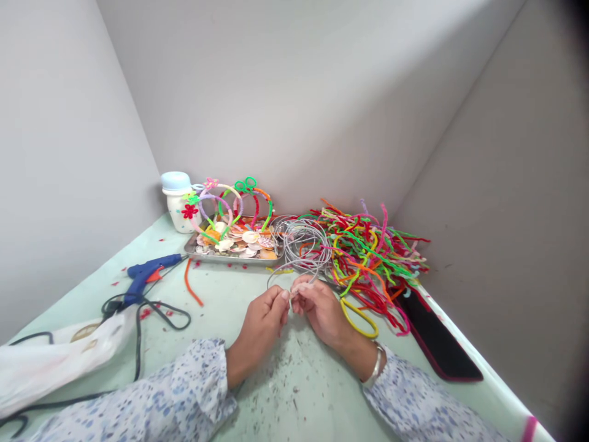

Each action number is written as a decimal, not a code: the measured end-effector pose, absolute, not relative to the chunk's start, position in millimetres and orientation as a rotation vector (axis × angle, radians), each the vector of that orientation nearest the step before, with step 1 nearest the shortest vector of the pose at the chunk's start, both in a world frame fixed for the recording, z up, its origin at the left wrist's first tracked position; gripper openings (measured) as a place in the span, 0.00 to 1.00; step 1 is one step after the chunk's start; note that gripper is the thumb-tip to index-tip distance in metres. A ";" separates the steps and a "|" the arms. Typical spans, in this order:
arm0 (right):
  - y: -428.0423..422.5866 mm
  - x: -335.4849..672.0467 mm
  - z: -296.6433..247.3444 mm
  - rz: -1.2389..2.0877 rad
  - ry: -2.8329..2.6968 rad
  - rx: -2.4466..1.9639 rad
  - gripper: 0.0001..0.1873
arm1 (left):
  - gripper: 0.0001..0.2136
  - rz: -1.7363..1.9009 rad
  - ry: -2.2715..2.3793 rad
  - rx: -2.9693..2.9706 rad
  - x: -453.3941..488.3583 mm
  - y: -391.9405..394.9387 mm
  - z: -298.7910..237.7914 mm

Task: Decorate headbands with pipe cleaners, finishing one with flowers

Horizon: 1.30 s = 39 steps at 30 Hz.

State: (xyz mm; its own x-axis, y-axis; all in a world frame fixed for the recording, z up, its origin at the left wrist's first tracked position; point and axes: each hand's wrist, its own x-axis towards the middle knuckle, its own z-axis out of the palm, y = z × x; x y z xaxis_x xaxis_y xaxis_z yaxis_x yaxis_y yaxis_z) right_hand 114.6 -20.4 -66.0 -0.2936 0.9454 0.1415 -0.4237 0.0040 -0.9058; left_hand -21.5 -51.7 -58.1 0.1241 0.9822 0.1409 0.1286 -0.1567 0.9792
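Near the middle of the table, my left hand (263,316) and my right hand (323,311) meet with fingertips almost touching. Both pinch a thin grey wire, which runs up from my fingers to a loose coil of the same wire (307,230) just beyond them. The exact end of the wire between the fingertips is too small to make out. Right beside my right hand lies a yellow-handled pair of scissors (373,328), its blades partly hidden by the hand and the pile behind.
A metal tray (230,259) holds shells, with fuzzy coloured hoops standing in it. Pipe cleaners (368,245) are heaped at right, by a black mat (442,344). At left are a blue glue gun (142,276) with its cord, a white bag (59,368) and a lidded jar (177,209).
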 end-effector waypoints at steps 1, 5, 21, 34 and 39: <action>-20.4 114.4 -65.9 1.554 -1.132 -0.660 0.06 | 0.17 1.168 1.142 1.471 -21.8 -51.4 -58.1; -17.9 115.1 -66.1 1.534 -1.013 -0.679 0.09 | 0.17 1.184 1.116 1.443 -22.7 -50.2 -56.4; -17.9 118.1 -69.6 1.472 -1.096 -0.753 0.10 | 0.17 1.129 1.068 1.224 -21.8 -44.1 -52.7; -15.2 118.1 -70.8 1.443 -1.149 -0.768 0.11 | 0.17 1.083 1.061 1.246 -22.6 -41.1 -57.3; -14.3 118.3 -72.3 1.435 -1.157 -0.793 0.11 | 0.16 1.076 1.039 1.257 -22.9 -41.5 -57.0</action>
State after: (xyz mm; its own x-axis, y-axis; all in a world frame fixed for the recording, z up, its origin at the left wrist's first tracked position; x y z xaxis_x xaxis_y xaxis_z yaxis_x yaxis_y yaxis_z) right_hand 118.3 -14.3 -72.3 -0.2002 0.9723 0.1206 -0.3238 0.0505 -0.9448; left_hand -22.9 -41.5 -57.0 0.1946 0.9809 -0.0062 -0.0405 0.0144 0.9991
